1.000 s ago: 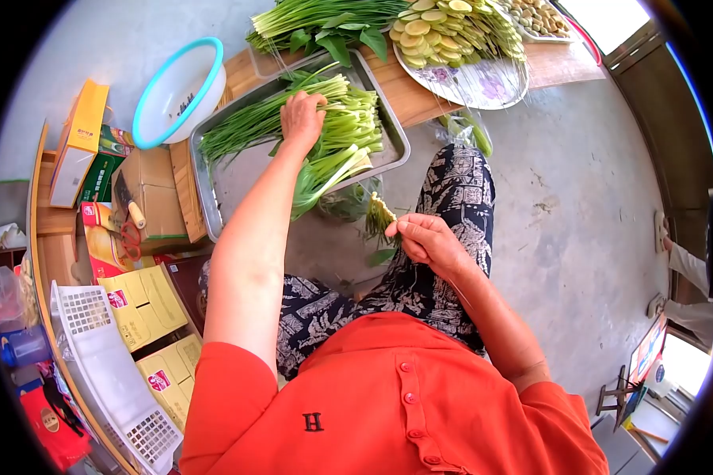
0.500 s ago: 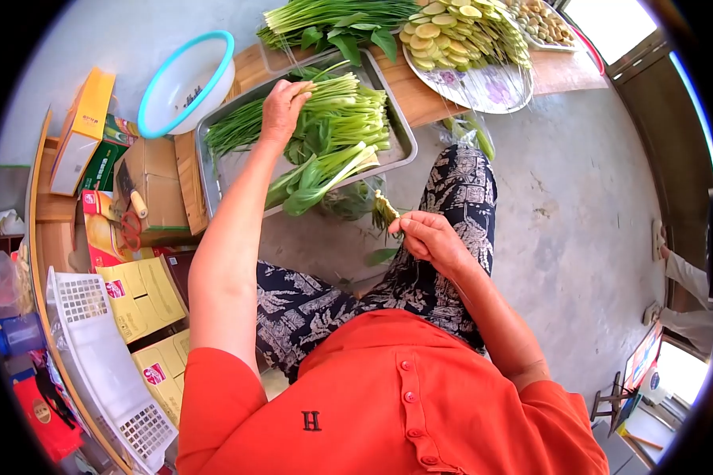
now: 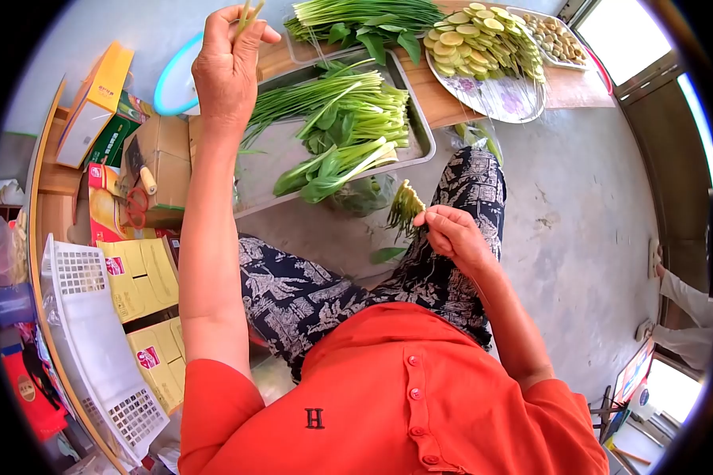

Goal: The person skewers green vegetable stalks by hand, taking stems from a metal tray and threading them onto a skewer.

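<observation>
The left hand (image 3: 228, 75) pinches thin stalks (image 3: 246, 17) near the tray (image 3: 429, 144); the right hand (image 3: 456, 235), fingers curled, grips a bunch of greens (image 3: 406, 207).

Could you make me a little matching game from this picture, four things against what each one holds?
Things:
1. Left hand
2. Right hand
3. Metal tray
4. Patterned plate

What each holds:
A. Leafy greens, laid out with bare metal beside them
B. A small green bunch, in front of the patterned trousers
C. Pale sliced rounds, piled up
D. A few thin stems, at the picture's top edge

Right pairs: 1-D, 2-B, 3-A, 4-C
</observation>
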`<state>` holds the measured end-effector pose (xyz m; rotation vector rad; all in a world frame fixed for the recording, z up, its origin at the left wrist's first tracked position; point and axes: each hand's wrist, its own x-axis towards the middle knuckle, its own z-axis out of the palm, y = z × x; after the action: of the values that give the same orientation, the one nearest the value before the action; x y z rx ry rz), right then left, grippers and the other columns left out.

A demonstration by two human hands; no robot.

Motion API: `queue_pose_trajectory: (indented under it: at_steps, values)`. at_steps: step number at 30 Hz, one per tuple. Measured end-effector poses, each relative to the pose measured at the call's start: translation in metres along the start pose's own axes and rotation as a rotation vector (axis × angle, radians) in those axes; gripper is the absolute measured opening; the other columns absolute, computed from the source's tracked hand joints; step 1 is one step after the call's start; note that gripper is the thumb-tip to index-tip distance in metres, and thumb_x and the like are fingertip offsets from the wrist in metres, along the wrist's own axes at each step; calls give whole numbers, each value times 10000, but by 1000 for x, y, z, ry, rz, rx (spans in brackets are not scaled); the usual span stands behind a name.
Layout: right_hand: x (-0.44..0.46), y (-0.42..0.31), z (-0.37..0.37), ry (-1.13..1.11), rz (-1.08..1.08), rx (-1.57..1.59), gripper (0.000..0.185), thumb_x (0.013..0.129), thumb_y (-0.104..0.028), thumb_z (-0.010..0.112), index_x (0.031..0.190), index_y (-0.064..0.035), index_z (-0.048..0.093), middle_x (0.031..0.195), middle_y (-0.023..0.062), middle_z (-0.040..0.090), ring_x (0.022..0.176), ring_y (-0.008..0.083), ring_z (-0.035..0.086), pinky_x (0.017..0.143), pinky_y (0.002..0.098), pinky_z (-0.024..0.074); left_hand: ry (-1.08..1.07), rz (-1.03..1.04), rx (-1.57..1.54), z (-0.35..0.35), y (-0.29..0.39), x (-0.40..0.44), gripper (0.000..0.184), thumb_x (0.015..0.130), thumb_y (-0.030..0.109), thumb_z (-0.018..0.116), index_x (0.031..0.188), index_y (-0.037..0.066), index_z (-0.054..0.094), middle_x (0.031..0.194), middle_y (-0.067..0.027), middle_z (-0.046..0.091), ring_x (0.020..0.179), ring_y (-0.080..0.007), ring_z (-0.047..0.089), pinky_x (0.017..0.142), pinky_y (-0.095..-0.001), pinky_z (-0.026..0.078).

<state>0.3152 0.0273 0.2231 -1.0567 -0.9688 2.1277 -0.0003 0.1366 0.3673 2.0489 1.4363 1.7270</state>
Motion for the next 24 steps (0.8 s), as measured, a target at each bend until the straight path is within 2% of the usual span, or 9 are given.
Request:
queue_pose_trajectory:
  at_steps: [1, 3, 5, 7, 10, 13, 14, 18, 24]
  values:
    - [-2, -4, 2, -8, -12, 9, 216, 978, -150, 471, 968, 5, 622, 515, -65, 368, 444, 39, 287, 421, 208, 224, 4, -3, 4, 0, 9, -9, 220, 980, 221, 520, 1106, 41, 526, 790, 30, 650, 564, 0, 348, 513, -158, 316]
    - [-5, -10, 7, -4, -23, 12, 219, 981, -152, 471, 970, 8, 620, 512, -65, 366, 443, 37, 284, 421, 205, 224, -24, -144, 118, 0, 19, -22, 211, 964, 236, 538, 1062, 50, 517, 778, -28, 674, 701, -90, 590, 663, -259, 474]
    - [-10, -21, 15, -25, -51, 4, 221, 982, -152, 470, 972, 10, 619, 512, -65, 365, 444, 35, 281, 421, 205, 223, -93, -180, 90, 0, 12, -41, 187, 984, 214, 486, 1048, 39, 474, 800, -31, 675, 640, -75, 537, 597, -234, 442]
    - [-16, -31, 24, -40, -74, 0, 222, 983, -153, 468, 974, 12, 618, 512, -64, 365, 444, 34, 279, 421, 204, 222, -151, -410, -262, 2, 26, -65, 220, 989, 224, 472, 1077, 23, 470, 887, -68, 662, 573, -33, 367, 530, -174, 332]
    - [-25, -46, 39, -76, -129, -23, 229, 984, -163, 471, 977, 13, 617, 517, -69, 358, 446, 29, 268, 422, 206, 209, -144, -639, -649, 2, 33, -92, 177, 960, 185, 524, 1049, 40, 474, 958, -130, 657, 588, -39, 410, 509, -169, 325]
    - [-32, -58, 56, -94, -144, -50, 232, 983, -171, 476, 980, 13, 617, 522, -71, 359, 447, 26, 264, 424, 205, 203, -50, -819, -858, 4, 38, -115, 145, 938, 166, 579, 985, 36, 533, 861, -39, 611, 569, -48, 457, 464, -170, 321]
    - [-33, -60, 62, -98, -161, -63, 235, 984, -170, 473, 986, 14, 618, 527, -76, 355, 452, 21, 262, 425, 200, 200, -26, -859, -906, 4, 38, -122, 156, 927, 183, 606, 969, 39, 563, 818, 0, 564, 567, -48, 465, 448, -169, 312]
    - [-36, -66, 79, -109, -161, -106, 241, 985, -169, 467, 991, 15, 622, 537, -84, 352, 462, 12, 260, 431, 190, 193, 13, -931, -963, 4, 42, -140, 183, 941, 203, 583, 987, 25, 589, 799, -5, 538, 542, -62, 447, 425, -186, 288]
    - [-34, -65, 95, -108, -118, -149, 236, 988, -173, 470, 979, 2, 627, 533, -83, 356, 458, 14, 266, 434, 193, 199, 37, -953, -970, 2, 54, -146, 190, 924, 201, 609, 1024, 40, 593, 829, -7, 570, 539, -60, 452, 424, -190, 288]
